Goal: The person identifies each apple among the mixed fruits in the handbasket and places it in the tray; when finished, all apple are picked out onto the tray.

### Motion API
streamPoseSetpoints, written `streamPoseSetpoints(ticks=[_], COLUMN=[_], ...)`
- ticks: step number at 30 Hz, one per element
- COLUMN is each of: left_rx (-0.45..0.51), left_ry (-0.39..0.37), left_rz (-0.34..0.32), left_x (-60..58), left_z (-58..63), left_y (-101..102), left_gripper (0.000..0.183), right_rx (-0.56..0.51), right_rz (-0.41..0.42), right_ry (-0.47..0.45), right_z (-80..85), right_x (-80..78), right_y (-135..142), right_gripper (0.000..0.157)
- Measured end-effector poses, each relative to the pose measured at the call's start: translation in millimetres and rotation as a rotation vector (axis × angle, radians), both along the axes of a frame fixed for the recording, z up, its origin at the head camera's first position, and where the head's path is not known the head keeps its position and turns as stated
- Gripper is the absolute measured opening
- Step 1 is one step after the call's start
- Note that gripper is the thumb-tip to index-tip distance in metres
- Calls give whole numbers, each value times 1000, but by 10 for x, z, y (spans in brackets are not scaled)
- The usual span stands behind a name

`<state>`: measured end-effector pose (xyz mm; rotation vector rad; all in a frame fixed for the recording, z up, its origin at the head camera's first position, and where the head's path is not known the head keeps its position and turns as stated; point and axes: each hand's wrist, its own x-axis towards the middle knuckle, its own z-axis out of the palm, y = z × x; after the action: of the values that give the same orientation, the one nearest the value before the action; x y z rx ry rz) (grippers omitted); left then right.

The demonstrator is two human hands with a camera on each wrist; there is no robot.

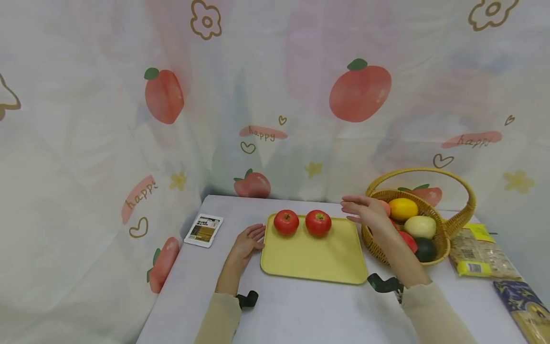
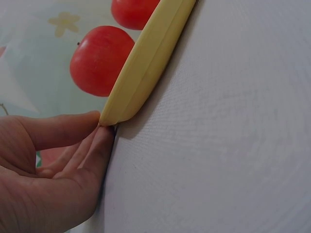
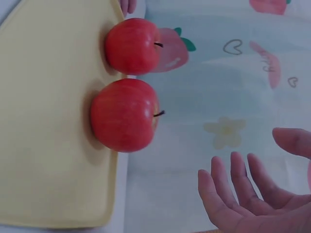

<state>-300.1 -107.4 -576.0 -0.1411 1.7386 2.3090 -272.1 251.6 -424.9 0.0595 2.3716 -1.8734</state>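
At lower centre, the left hand, fingers extended, touches the left edge of the yellow tray bearing two red apples; the right hand, fingers spread, is near the basket.

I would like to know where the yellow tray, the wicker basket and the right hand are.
Yellow tray (image 1: 313, 258): head view, bare middle of its surface.
Wicker basket (image 1: 374, 246): head view, left outer wall.
Right hand (image 1: 368, 213): head view, back of it.
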Motion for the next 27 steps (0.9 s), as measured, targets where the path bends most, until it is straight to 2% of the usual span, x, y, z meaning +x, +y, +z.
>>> streamPoseSetpoints(ticks=[5, 12, 20, 27], left_rx=[7, 5, 16, 12], left_ry=[9, 1, 20, 30], left_rz=[-9, -1, -18, -25], left_x=[-1, -2, 9, 8], left_z=[-11, -9, -15, -20], left_y=[1, 2, -11, -7], left_gripper=[78, 78, 78, 78], right_rx=[20, 46, 147, 94], right_rz=[7, 38, 83, 142], right_ry=[21, -3, -17, -81], right_z=[118, 192, 260, 248], right_x=[74, 119, 176, 119], right_y=[127, 351, 629, 939], right_gripper=[57, 58, 64, 64])
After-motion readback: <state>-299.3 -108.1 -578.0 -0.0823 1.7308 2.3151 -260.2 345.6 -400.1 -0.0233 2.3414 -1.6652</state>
